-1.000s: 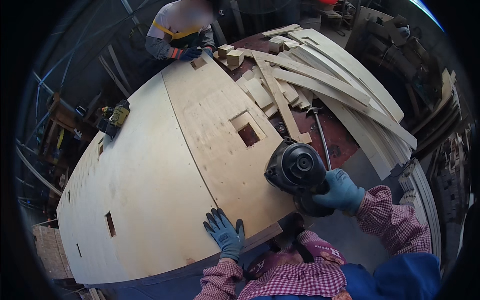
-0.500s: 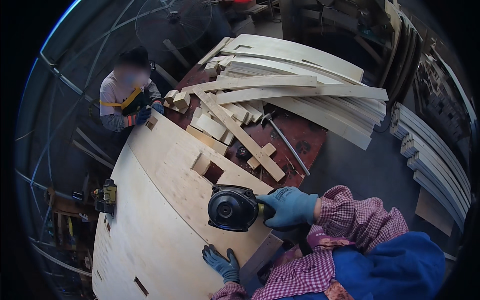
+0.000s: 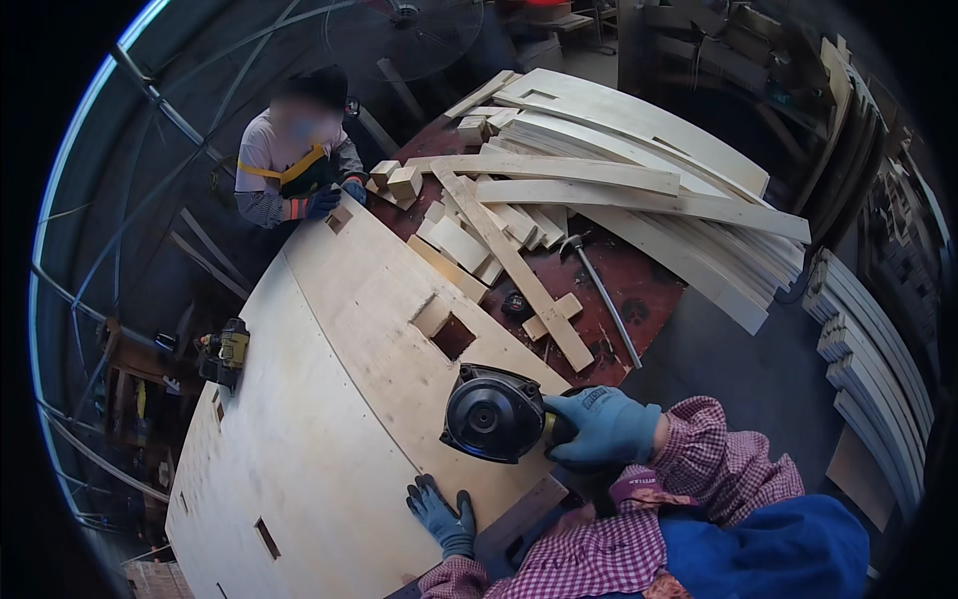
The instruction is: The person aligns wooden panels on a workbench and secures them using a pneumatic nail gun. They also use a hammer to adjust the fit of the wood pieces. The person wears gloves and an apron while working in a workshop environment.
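My right hand (image 3: 607,427), in a blue glove, is closed round the handle of a nail gun (image 3: 486,414). Its round black cap faces up, over the near right part of a large curved plywood panel (image 3: 329,469). The nose of the tool is hidden beneath its body. My left hand (image 3: 442,517), also gloved, lies flat on the panel near the seam, fingers spread and holding nothing. Just beyond the nail gun is a rectangular cutout (image 3: 454,337) in the panel.
A co-worker (image 3: 299,160) with gloved hands is at the panel's far end. A yellow-and-black power tool (image 3: 232,351) sits at its left edge. A hammer (image 3: 604,295), wooden blocks (image 3: 454,245) and stacked curved boards (image 3: 689,235) lie on the red surface beyond. More curved strips (image 3: 863,364) stand right.
The whole scene has shifted right in the picture as my view turned. My right hand still grips the nail gun over almost the same spot; my left hand stays flat on the panel.
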Tool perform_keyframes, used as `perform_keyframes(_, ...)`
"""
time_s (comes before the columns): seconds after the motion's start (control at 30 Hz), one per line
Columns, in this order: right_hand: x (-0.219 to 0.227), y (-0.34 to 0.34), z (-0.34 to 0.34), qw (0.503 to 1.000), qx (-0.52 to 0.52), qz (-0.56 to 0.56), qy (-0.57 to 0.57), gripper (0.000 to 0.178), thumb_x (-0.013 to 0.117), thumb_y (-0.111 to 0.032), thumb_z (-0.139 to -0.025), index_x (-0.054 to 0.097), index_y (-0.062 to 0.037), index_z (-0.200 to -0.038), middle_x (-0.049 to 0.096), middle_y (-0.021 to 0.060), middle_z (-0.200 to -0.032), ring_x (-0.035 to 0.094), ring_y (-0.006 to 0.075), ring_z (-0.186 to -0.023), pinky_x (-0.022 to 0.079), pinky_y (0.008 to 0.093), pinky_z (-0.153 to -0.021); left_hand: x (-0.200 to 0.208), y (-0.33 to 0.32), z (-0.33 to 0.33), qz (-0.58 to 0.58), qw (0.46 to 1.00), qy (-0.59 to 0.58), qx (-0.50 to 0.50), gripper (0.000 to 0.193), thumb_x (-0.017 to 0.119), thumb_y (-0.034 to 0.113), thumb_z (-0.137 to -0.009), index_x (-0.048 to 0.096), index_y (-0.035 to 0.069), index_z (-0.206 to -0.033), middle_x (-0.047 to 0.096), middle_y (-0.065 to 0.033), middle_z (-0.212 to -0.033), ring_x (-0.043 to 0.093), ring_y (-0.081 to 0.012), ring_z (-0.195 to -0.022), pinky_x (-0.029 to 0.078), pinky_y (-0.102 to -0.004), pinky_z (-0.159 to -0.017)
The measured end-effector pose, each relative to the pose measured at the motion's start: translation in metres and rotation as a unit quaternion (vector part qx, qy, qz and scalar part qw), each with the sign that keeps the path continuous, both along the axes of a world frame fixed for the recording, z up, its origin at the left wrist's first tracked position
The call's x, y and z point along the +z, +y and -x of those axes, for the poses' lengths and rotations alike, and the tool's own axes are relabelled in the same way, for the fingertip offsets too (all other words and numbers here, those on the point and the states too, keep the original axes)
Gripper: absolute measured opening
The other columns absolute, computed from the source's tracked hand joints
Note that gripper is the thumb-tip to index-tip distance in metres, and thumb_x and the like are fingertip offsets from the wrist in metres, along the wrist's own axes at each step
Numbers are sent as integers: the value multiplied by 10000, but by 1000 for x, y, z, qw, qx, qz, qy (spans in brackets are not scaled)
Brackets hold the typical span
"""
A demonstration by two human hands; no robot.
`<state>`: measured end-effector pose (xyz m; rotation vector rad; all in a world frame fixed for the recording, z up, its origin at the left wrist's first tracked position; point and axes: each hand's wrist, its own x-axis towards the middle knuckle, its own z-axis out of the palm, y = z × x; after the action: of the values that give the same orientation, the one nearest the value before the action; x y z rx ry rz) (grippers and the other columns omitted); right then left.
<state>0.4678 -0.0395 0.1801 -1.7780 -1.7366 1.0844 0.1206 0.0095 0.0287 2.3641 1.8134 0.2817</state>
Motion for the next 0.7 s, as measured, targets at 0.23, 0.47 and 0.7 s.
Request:
perform_keyframes(0.23,-6,3,-4,999,2,-43,11,674,636,-387,-745,468,-103,-1334,659,191,-962,636,347,-887,499,399,-817,-11,2,6,-8,1000,-13,-6,765,573,403,-825,310,19,-1432,281,-179,-1501,181,-373,-1406,83,-476,-1158)
perform_keyframes(0.47,-2,3,-4,993,-2,-1,116,580,673,-362,-729,541,-73,-1214,643,216,-984,629,362,-917,491,404,-826,-16,6,9,-26,1000,-2,-13,785,587,434,-819,314,30,-1434,295,-185,-1491,203,-376,-1398,97,-491,-1153)
perform_keyframes(0.7,10,6,-3,981,-6,45,186,525,670,-266,-728,562,-64,-1200,658,169,-948,642,274,-849,496,364,-798,-14,1,12,-43,999,4,-19,778,591,425,-820,321,24,-1430,306,-191,-1483,219,-381,-1392,114,-494,-1151)
